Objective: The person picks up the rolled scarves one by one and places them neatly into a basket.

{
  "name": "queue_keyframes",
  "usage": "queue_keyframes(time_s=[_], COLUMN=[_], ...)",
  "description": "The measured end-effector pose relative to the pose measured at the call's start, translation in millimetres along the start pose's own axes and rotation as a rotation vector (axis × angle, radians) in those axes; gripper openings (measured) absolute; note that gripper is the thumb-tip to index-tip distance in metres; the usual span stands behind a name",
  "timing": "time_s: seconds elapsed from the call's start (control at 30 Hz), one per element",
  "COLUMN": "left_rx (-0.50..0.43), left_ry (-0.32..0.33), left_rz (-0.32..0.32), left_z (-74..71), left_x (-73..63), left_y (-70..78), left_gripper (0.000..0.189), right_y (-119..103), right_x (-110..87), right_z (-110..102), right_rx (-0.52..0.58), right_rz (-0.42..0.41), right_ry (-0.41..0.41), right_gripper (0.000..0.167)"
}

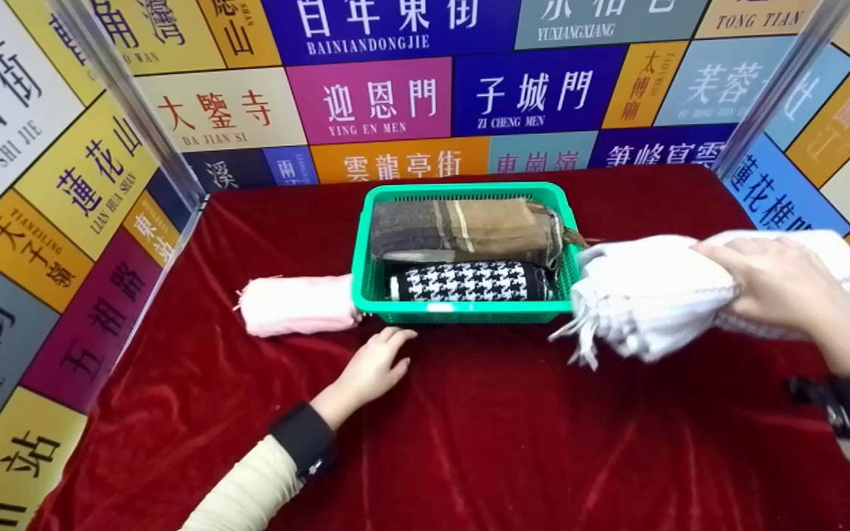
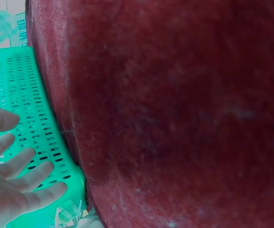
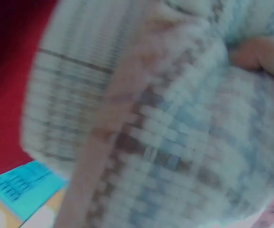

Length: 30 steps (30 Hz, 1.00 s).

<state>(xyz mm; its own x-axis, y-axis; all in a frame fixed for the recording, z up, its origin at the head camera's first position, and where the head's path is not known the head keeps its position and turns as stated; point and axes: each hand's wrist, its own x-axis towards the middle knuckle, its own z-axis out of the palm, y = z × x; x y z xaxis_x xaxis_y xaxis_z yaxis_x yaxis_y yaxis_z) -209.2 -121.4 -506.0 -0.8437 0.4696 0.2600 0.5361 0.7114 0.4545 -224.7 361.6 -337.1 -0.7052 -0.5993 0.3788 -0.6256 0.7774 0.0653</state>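
Note:
A white folded scarf (image 1: 646, 295) with a fringed end is gripped by my right hand (image 1: 783, 284), just off the basket's right side. Up close in the right wrist view, the scarf (image 3: 174, 161) shows a faint woven check; the fingers (image 3: 258, 54) press into its cloth. More white cloth (image 1: 849, 258) lies behind that hand; whether it is a separate scarf I cannot tell. My left hand (image 1: 373, 369) is beside the front of the green basket (image 1: 462, 307), fingers loosely extended and holding nothing. Inside the basket are a brown-and-grey folded scarf (image 1: 469, 228) and a black-and-white houndstooth roll (image 1: 469, 282).
A pale pink rolled scarf (image 1: 299, 304) lies left of the basket. Dark red velvet cloth (image 1: 513, 428) covers the table. Panels with street names (image 1: 381, 96) rise behind and at both sides, with metal posts (image 1: 152, 125) at the corners.

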Motion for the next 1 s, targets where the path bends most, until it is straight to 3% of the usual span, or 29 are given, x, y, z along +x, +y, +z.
queue_keyframes(time_s=[0.07,0.17,0.3,0.4,0.5,0.57,0.67,0.83,1.0], left_rx=[0.003,0.01,0.025,0.02,-0.043,-0.112,-0.2,-0.206,-0.114], left_ry=[0.007,0.024,0.041,0.036,0.021,0.007,-0.019,-0.087,-0.157], left_rz=[0.003,0.012,0.025,0.016,-0.006,-0.02,-0.034,-0.032,0.007], left_z=[-1.7,-5.2,-10.2,-13.7,-17.3,-20.6,-24.9,-27.9,-26.7], left_x=[-0.1,1.6,7.8,15.2,23.4,28.6,33.0,33.2,30.0], left_y=[0.5,2.0,4.6,7.5,12.0,14.9,20.1,29.0,37.7], left_gripper=[0.036,0.035,0.032,0.03,0.03,0.031,0.033,0.037,0.05], right_y=[-20.0,-50.3,-86.8,-107.8,-126.0,-136.7,-152.2,-169.4,-169.4], right_x=[1.5,6.1,15.6,29.3,45.0,54.9,66.1,73.3,67.7], right_z=[-5.8,-9.9,0.1,22.3,49.6,67.9,89.6,116.8,141.8], right_rx=[0.053,0.108,0.206,0.308,0.383,0.394,0.349,0.275,0.207], right_rz=[-0.076,-0.142,-0.178,-0.256,-0.34,-0.386,-0.365,-0.283,-0.356], right_ry=[0.044,0.044,-0.052,-0.121,-0.182,-0.203,-0.233,-0.181,0.002], right_gripper=[0.056,0.054,0.055,0.049,0.045,0.046,0.051,0.059,0.058])
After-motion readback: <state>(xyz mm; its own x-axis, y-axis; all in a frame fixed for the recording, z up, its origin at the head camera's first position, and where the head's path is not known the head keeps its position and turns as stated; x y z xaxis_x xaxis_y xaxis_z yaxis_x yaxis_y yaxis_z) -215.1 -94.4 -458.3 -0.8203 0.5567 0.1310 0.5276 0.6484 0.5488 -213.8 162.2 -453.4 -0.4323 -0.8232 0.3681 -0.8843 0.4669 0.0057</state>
